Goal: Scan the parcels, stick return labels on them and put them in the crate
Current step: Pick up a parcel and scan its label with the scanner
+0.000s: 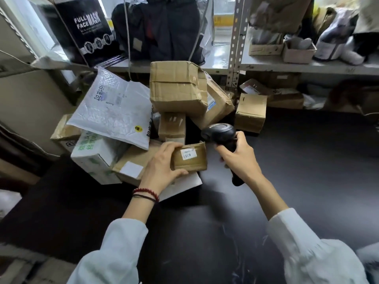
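The small brown taped parcel (192,162) is at the near edge of the parcel heap on the dark table (287,160), its white sticker (188,154) facing up. The left hand (162,162) grips it from the left, fingers curled over the far edge and thumb along the near one. Whether it rests on the white sheet (184,186) beneath cannot be told. Just to its right, apart from it, the right hand (240,154) is wrapped firmly round the handle of a black barcode scanner (218,133), whose head sits just beyond the parcel's right corner. Left of the parcel lie a flat cardboard parcel (131,158) and a green-printed white carton (92,154), with a white bubble mailer (110,107) leaning over them. Behind, a large creased cardboard box (177,87) sits on a small upright box (172,126)
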`<move>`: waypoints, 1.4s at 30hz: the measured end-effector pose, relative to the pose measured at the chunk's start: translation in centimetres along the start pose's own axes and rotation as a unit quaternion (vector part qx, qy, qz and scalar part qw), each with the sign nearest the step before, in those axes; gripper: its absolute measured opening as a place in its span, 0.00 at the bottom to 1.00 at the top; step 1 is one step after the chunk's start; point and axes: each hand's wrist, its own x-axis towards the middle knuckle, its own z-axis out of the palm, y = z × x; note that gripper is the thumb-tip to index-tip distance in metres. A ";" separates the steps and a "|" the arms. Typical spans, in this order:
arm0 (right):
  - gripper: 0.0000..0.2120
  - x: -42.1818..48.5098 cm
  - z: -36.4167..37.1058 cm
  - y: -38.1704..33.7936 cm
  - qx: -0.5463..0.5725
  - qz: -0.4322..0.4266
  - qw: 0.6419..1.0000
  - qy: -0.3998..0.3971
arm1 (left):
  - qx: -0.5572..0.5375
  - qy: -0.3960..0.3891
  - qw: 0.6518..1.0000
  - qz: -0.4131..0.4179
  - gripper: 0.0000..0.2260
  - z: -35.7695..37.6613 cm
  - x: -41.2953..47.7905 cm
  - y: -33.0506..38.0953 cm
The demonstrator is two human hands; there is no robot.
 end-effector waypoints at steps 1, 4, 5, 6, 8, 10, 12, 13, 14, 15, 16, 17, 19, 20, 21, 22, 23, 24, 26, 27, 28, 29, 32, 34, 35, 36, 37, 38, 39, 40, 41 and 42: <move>0.16 -0.6 -0.1 0.4 0.002 0.011 1.000 0.003 | -0.009 -0.005 1.000 0.006 0.32 0.1 -0.7 -0.1; 0.14 -2.4 0.0 1.3 0.012 0.038 0.999 0.007 | -0.030 -0.011 0.999 -0.024 0.33 0.8 -2.5 -1.2; 0.14 -3.0 0.0 1.5 0.024 0.047 0.999 0.010 | -0.038 -0.007 0.998 -0.043 0.32 1.0 -2.9 -1.6; 0.14 -3.5 0.0 1.7 0.036 0.056 0.998 0.012 | -0.042 -0.005 0.997 -0.058 0.30 1.1 -3.4 -1.9; 0.13 -4.4 0.0 2.0 0.053 0.070 0.996 0.011 | -0.037 -0.028 0.995 -0.087 0.25 1.2 -4.2 -2.1; 0.13 -4.9 -0.2 2.3 0.053 0.071 0.996 0.011 | -0.042 -0.050 0.991 -0.117 0.22 1.5 -4.9 -2.0; 0.13 -5.1 -0.4 2.3 0.056 0.068 0.996 0.019 | -0.049 -0.040 0.986 -0.153 0.23 1.8 -5.0 -1.8; 0.12 -5.2 -0.6 2.3 0.059 0.067 0.996 0.024 | -0.043 -0.033 0.985 -0.166 0.24 2.0 -4.9 -1.6; 0.12 -5.3 -0.7 2.3 0.061 0.067 0.996 0.027 | -0.031 -0.025 0.984 -0.174 0.24 2.1 -4.7 -1.3; 0.12 -5.5 -0.9 2.4 0.063 0.066 0.995 0.030 | -0.015 -0.018 0.984 -0.178 0.24 2.2 -4.5 -1.0; 0.11 -5.6 -1.0 2.4 0.065 0.065 0.995 0.031 | 0.000 -0.007 0.984 -0.180 0.24 2.3 -4.2 -0.6; 0.11 -5.8 -1.2 2.4 0.066 0.065 0.995 0.031 | 0.013 -0.005 0.982 -0.188 0.26 2.5 -3.9 -0.3; 0.10 -6.1 -1.5 2.6 0.069 0.069 0.995 0.026 | 0.036 -0.028 0.976 -0.211 0.35 2.9 -3.3 -0.3; 0.10 -6.2 -1.7 2.7 0.069 0.073 0.995 0.021 | 0.036 -0.046 0.975 -0.217 0.40 3.3 -2.9 -0.3; 0.10 -6.4 -2.0 2.9 0.067 0.078 0.995 0.016 | 0.025 -0.059 0.973 -0.222 0.44 3.8 -2.8 -0.2; 0.10 -6.5 -2.2 3.0 0.065 0.082 0.994 0.010 | 0.014 -0.064 0.973 -0.222 0.47 4.3 -2.7 -0.1; 0.10 -6.6 -2.4 3.1 0.064 0.085 0.994 0.006 | 0.007 -0.066 0.973 -0.222 0.48 4.6 -2.7 0.3; 0.10 -6.8 -2.7 3.2 0.065 0.086 0.994 0.003 | 0.008 -0.059 0.973 -0.221 0.49 4.9 -2.6 0.6; 0.09 -7.2 -3.2 3.3 0.064 0.085 0.994 0.001 | 0.010 -0.051 0.975 -0.216 0.52 5.1 -2.3 1.1; 0.09 -7.3 -3.4 3.3 0.064 0.084 0.994 0.001 | 0.002 -0.056 0.975 -0.216 0.55 5.1 -2.0 0.9; 0.09 -7.5 -3.6 3.4 0.063 0.084 0.995 0.002 | -0.010 -0.063 0.976 -0.209 0.57 5.3 -1.6 0.4; 0.10 -7.6 -3.8 3.4 0.061 0.083 0.995 0.003 | -0.031 -0.074 0.976 -0.205 0.59 5.4 -1.4 0.0; 0.10 -8.0 -4.3 3.4 0.056 0.078 0.995 0.011 | -0.132 -0.071 0.972 -0.182 0.60 5.9 -1.0 -0.8; 0.10 -8.1 -4.5 3.3 0.057 0.077 0.995 0.011 | -0.156 -0.066 0.971 -0.172 0.58 6.0 -1.3 -0.8; 0.10 -8.2 -4.5 3.2 0.059 0.077 0.995 0.008 | -0.165 -0.060 0.970 -0.166 0.57 6.1 -1.6 -0.7; 0.09 -8.2 -4.6 3.2 0.061 0.077 0.995 0.002 | -0.176 -0.050 0.970 -0.159 0.56 6.2 -2.0 -0.7; 0.09 -8.3 -4.6 3.2 0.064 0.077 0.995 -0.007 | -0.184 -0.038 0.971 -0.151 0.54 6.4 -2.5 -0.7; 0.09 -8.4 -4.7 3.2 0.065 0.077 0.995 -0.016 | -0.191 -0.021 0.971 -0.139 0.53 6.6 -3.1 -0.7; 0.08 -8.5 -4.7 3.2 0.065 0.075 0.995 -0.025 | -0.197 -0.005 0.972 -0.131 0.53 6.8 -3.6 -0.6; 0.08 -8.6 -4.6 3.2 0.062 0.070 0.995 -0.033 | -0.200 0.008 0.971 -0.127 0.53 7.0 -4.1 -0.5; 0.08 -8.8 -4.6 3.2 0.056 0.062 0.996 -0.041 | -0.201 0.018 0.971 -0.125 0.52 7.2 -4.4 -0.3; 0.08 -8.9 -4.5 3.2 0.045 0.052 0.996 -0.049 | -0.203 0.024 0.971 -0.124 0.52 7.3 -4.6 -0.1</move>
